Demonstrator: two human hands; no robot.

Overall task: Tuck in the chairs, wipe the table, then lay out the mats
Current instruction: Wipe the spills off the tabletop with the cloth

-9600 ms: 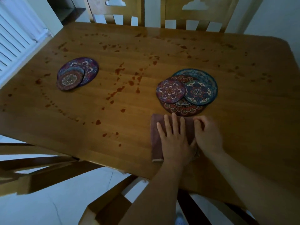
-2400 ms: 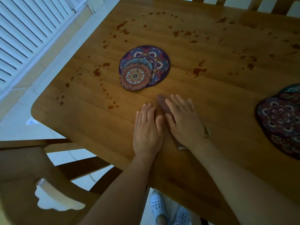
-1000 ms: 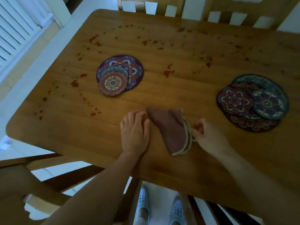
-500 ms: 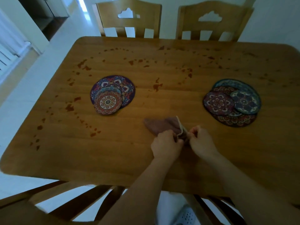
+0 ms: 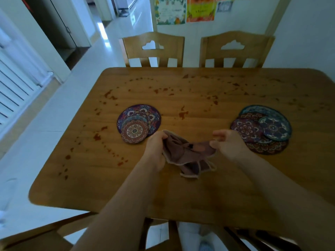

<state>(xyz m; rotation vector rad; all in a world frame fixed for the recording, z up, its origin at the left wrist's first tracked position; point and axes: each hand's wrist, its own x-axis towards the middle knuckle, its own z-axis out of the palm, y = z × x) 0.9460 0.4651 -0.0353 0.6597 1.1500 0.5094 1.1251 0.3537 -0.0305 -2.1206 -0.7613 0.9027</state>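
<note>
from the head view, your left hand [image 5: 155, 149] is curled round the left end of a dusty-pink cloth with a pale hem [image 5: 188, 153], and your right hand [image 5: 226, 144] pinches its right end between thumb and fingers, the other fingers loosely spread. the cloth hangs bunched between the two hands over the near middle of the brown wooden tabletop [image 5: 199, 196]; you cannot tell whether its lowest fold touches the wood.

just left of your left hand lies the left stack of round patterned mats [image 5: 138, 123]: a small red-orange one on a larger purple one. just right of your right hand lies the right stack of round patterned mats [image 5: 262, 129], teal and dark red discs overlapping. reddish-brown splashes [image 5: 183, 114] dot the left and far parts of the tabletop.

two wooden chairs with cloud-shaped cut-outs [image 5: 154, 49] stand pushed in at the far edge. part of another wooden chair [image 5: 36, 238] shows at the near left corner. a white radiator [image 5: 12, 87] runs along the left wall, and bright paper posters [image 5: 186, 9] hang on the far wall.
</note>
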